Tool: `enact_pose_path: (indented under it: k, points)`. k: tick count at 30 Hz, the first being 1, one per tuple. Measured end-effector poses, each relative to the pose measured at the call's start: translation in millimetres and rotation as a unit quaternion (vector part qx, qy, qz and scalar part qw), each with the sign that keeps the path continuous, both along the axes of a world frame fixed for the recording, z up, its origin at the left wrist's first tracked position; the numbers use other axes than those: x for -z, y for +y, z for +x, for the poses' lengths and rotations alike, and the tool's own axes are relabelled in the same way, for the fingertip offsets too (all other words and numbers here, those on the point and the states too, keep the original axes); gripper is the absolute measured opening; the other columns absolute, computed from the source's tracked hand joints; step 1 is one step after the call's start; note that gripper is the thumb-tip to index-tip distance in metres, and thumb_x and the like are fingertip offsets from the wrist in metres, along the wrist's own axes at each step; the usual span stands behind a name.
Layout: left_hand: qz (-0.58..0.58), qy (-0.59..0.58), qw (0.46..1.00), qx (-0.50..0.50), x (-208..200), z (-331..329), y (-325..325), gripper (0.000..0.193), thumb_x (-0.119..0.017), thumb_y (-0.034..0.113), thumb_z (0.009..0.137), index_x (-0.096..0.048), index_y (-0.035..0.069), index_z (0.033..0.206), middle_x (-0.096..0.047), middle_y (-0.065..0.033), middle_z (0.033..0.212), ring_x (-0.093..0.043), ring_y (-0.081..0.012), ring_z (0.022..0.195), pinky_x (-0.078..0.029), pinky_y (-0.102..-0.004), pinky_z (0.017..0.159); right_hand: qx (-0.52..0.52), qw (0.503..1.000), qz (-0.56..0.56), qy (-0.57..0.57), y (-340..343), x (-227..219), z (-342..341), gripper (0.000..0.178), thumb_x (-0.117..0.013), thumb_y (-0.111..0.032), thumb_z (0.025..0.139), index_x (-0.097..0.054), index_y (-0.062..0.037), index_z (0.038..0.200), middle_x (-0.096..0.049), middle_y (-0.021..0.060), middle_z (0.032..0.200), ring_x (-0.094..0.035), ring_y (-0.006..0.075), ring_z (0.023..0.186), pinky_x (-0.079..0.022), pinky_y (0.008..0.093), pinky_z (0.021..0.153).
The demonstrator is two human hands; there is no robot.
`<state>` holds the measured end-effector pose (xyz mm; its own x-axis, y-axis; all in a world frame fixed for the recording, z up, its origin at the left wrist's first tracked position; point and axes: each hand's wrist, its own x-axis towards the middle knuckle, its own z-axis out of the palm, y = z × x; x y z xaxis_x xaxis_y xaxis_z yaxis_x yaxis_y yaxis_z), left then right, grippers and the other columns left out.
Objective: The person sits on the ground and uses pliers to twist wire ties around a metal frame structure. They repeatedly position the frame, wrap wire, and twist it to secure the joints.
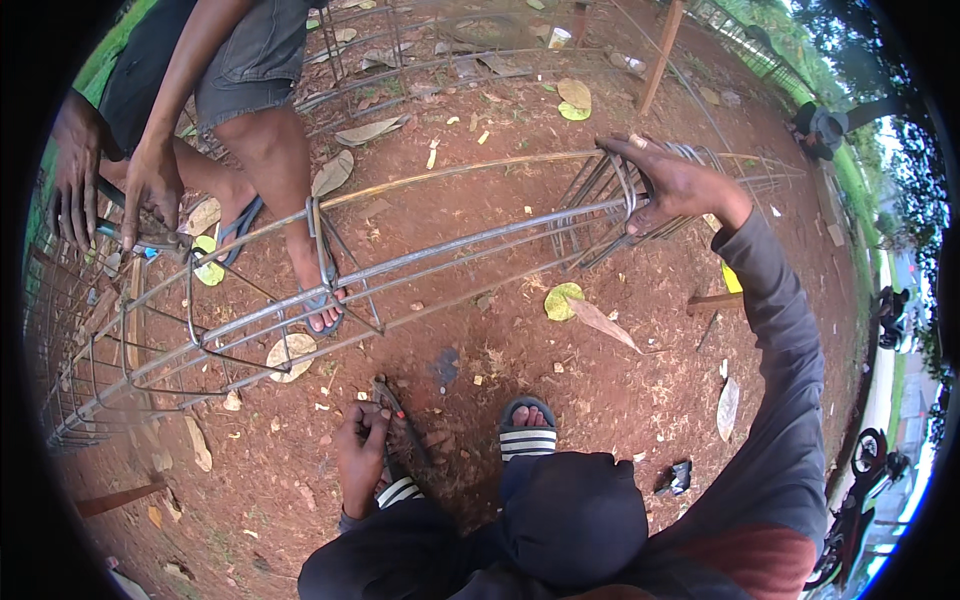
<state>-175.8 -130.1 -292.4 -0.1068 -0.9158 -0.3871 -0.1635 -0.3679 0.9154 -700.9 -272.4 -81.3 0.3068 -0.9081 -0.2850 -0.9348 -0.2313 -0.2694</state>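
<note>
A long rebar cage (420, 262) of steel bars runs across in front of me, bent square stirrups spaced along its left part. At its right part my right hand (680, 188) is closed around a bunch of wire stirrups (590, 215) crowded together on the bars, thumb on the near side and fingers over the top. Low in front of me, apart from the cage, my left hand (362, 450) is closed on dark pincers (408, 425) with a spot of red on them. The palm side of its grip is hidden.
At the left a co-worker stands beyond the cage, a hand (152, 190) at a tool (150, 238) near the bars. Wooden stakes (662, 55) rise from the red soil. More rebar (450, 70) lies behind. Dry leaves (290, 357) and a dark crumpled packet (676, 478) litter the ground.
</note>
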Motion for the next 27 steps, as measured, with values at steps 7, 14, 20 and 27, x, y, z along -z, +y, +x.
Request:
enact_pose_path:
  k: [7, 14, 20, 27]
  points:
    - [0.000, -0.039, 0.999, -0.010, -18.4, -4.0, 4.0, 0.011, -0.063, 0.011, 0.102, -0.060, 0.002, 0.097, -0.071, -0.0053, 0.083, -0.060, -0.0099, 0.073, -0.047, -0.0270, 0.069, -0.018, 0.996, -0.063, 0.064, 1.0, 11.8, 12.2, 0.121, -0.086, -0.053, 0.072, -0.022, -0.0100, 0.165, -0.043, 0.0246, 0.159, -0.041, 0.0411, 0.148, -0.014, 0.0539, 0.131]
    - [0.006, -0.052, 0.999, 0.014, -26.1, -6.2, 0.6, 0.014, -0.062, 0.013, 0.103, -0.060, 0.001, 0.098, -0.072, -0.0057, 0.084, -0.063, -0.0113, 0.076, -0.049, -0.0281, 0.073, -0.050, 0.995, -0.087, 0.017, -11.4, 24.4, 40.1, 0.117, -0.085, -0.047, 0.071, -0.024, -0.0131, 0.165, -0.037, 0.0236, 0.163, -0.040, 0.0428, 0.148, -0.028, 0.0538, 0.127]
    - [0.034, 0.000, 0.999, 0.006, -32.9, -8.2, 0.9, 0.010, -0.060, 0.009, 0.105, -0.060, 0.000, 0.099, -0.071, -0.0061, 0.083, -0.065, -0.0113, 0.077, -0.050, -0.0266, 0.074, -0.082, 0.993, -0.060, -0.061, -25.4, 25.0, 75.9, 0.117, -0.081, -0.025, 0.062, -0.026, -0.0130, 0.165, -0.034, 0.0199, 0.166, -0.035, 0.0421, 0.152, -0.027, 0.0545, 0.128]
    - [0.021, -0.008, 1.000, 0.009, -28.5, 1.5, 2.9, 0.013, -0.060, 0.010, 0.104, -0.061, -0.002, 0.108, -0.072, -0.0091, 0.089, -0.069, -0.0164, 0.082, -0.054, -0.0310, 0.077, -0.131, 0.987, -0.070, -0.056, -34.7, 24.2, 111.1, 0.115, -0.079, -0.022, 0.065, -0.023, -0.0140, 0.166, -0.032, 0.0210, 0.167, -0.034, 0.0419, 0.152, -0.030, 0.0527, 0.127]
